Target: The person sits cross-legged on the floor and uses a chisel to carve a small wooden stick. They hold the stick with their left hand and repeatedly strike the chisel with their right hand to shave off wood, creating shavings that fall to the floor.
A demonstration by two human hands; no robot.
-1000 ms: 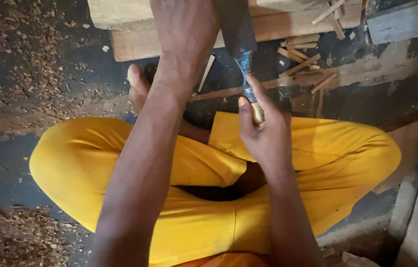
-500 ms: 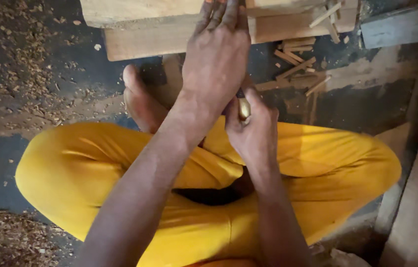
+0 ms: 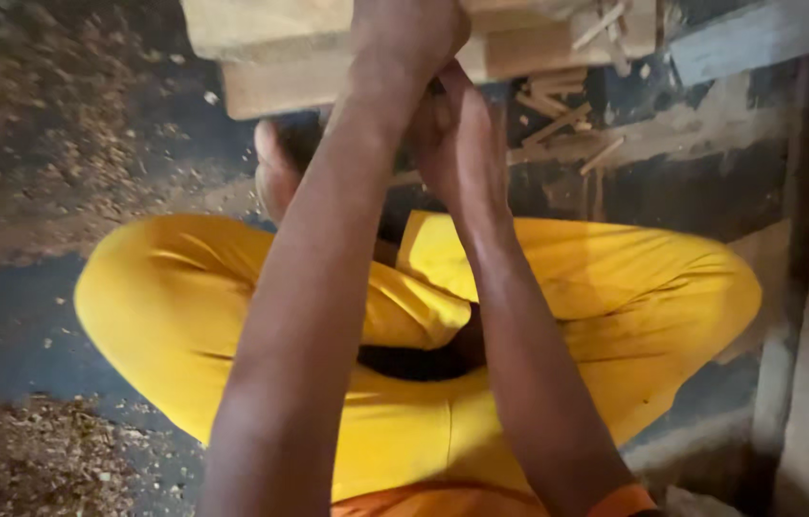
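1. Hands meet at the top of the view, over the near edge of a wood block (image 3: 261, 81) that lies on the floor ahead of the crossed legs.
2. The left hand (image 3: 409, 33) lies on the block, back up, fingers running out of the frame; I cannot tell whether they are spread or curled.
3. The right hand (image 3: 457, 144) sits just beside and below the left, partly tucked under it, fingers curled inward. What it grips is hidden by the left wrist, so I cannot tell if it pinches anything.
4. The block is pale, flat and long, with a second board stacked on it; its right end carries loose wood slivers (image 3: 606, 19).
5. More slivers (image 3: 558, 120) lie scattered on the dark floor to the right of the hands.
6. Yellow trousers (image 3: 175, 306) cover the folded legs; one bare foot (image 3: 275, 172) shows just below the block, left of the arms.
7. Sawdust (image 3: 50, 144) spreads over the floor at left, with another patch at lower left.
8. A grey plank (image 3: 759, 38) lies at top right.
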